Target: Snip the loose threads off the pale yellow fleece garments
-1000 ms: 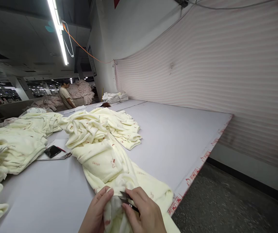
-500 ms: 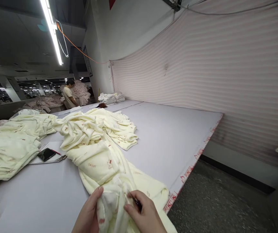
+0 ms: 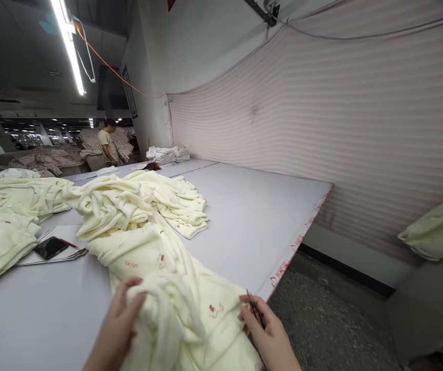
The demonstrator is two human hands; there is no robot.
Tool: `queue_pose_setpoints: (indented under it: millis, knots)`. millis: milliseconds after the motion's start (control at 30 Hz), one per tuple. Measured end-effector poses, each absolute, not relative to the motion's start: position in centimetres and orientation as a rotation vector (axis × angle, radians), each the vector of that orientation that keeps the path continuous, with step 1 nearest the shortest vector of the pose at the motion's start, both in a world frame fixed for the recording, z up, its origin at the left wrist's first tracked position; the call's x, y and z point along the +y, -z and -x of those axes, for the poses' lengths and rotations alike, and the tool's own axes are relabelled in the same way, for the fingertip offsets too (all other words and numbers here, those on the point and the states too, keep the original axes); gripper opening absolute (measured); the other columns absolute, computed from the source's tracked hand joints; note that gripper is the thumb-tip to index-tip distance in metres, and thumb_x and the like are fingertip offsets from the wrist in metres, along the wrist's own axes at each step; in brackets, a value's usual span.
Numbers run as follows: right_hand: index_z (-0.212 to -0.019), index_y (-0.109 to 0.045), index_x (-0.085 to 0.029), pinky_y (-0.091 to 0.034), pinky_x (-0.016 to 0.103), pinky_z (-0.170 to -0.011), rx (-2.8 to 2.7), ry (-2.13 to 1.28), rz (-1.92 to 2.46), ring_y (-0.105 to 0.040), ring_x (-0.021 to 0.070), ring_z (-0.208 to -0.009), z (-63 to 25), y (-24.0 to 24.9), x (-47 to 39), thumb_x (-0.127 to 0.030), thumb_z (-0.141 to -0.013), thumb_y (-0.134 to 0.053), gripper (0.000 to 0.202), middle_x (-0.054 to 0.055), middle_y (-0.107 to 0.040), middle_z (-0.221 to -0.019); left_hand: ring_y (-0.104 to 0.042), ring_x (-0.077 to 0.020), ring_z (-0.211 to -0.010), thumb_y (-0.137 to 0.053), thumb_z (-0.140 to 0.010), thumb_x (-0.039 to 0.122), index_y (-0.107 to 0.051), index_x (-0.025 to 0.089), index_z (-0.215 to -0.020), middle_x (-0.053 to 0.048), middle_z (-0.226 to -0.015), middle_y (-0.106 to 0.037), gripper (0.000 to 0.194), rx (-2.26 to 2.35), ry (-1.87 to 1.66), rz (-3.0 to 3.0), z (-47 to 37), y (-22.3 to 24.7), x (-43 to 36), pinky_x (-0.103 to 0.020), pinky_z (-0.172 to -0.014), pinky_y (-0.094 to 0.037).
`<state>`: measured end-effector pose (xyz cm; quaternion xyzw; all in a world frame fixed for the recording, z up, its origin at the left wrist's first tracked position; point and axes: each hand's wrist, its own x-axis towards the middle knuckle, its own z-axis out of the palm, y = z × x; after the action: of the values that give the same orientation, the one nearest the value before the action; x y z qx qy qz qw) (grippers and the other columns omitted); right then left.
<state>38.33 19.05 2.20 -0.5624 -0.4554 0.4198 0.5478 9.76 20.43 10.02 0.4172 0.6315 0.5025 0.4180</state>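
A pale yellow fleece garment (image 3: pixel 175 288) with small reddish-brown prints lies over the near part of the table and hangs toward me. My left hand (image 3: pixel 118 319) grips a bunched, raised fold of it, thumb and fingers closed. At the garment's right edge is my right hand (image 3: pixel 265 330), closed around small dark thread snips (image 3: pixel 257 310) whose tips point up and away. The right fingertips are close to the cloth; whether they touch it I cannot tell. A heap of the same yellow cloth (image 3: pixel 128 206) lies just beyond.
More yellow garments (image 3: pixel 2 232) lie at left. Between the heaps are a black phone (image 3: pixel 51 248) and papers (image 3: pixel 47 262). White folded stacks (image 3: pixel 163 154) stand at the table's far end. The table (image 3: pixel 252 206) ends at right, above a dark floor (image 3: pixel 329 304). A person (image 3: pixel 107 144) stands far back.
My right hand has moved right, away from the bunched fold, with the snips in it. The left hand has shifted left and up, lifting the fold. The view has turned slightly right.
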Motion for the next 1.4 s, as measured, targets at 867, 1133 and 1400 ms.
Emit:
queue_pose_setpoints:
  millis: [867, 1133, 1400]
  knots:
    - [-0.071, -0.057, -0.02, -0.042, 0.024, -0.06, -1.906, -0.783, 1.359, -0.055, 0.0162, -0.067, -32.5, -5.7, 20.6, -0.027, -0.086, -0.049, 0.019, -0.002, -0.057, -0.068, -0.058, -0.0277, -0.09, -0.073, -0.067, 0.021, -0.062, 0.026, -0.087, -0.008, -0.095, -0.063, 0.024, 1.628, -1.469, -2.059, -10.7, -6.9, 15.8, -0.033, -0.083, -0.041]
    - [-0.093, -0.062, -0.022, -0.045, 0.028, -0.07, -1.912, -0.617, 1.231, -0.062, 0.019, -0.081, -31.0, -7.2, 20.8, -0.019, -0.085, -0.047, 0.018, 0.003, -0.066, -0.088, -0.056, -0.02, -0.075, -0.064, -0.076, 0.024, -0.071, 0.017, -0.085, -0.004, -0.074, -0.066, 0.013, 0.971, -1.073, -0.9, -14.2, -5.3, 17.9, -0.028, -0.072, -0.04]
    - [-0.087, -0.06, -0.023, -0.048, 0.029, -0.073, -1.926, -0.758, 1.284, -0.062, 0.019, -0.081, -29.9, -7.9, 21.4, -0.028, -0.082, -0.058, 0.007, 0.001, -0.064, -0.086, -0.062, -0.0199, -0.091, -0.058, -0.081, 0.016, -0.073, 0.016, -0.087, -0.006, -0.079, -0.071, 0.016, 0.729, -1.139, -0.627, -11.2, -6.2, 17.8, -0.028, -0.086, -0.043]
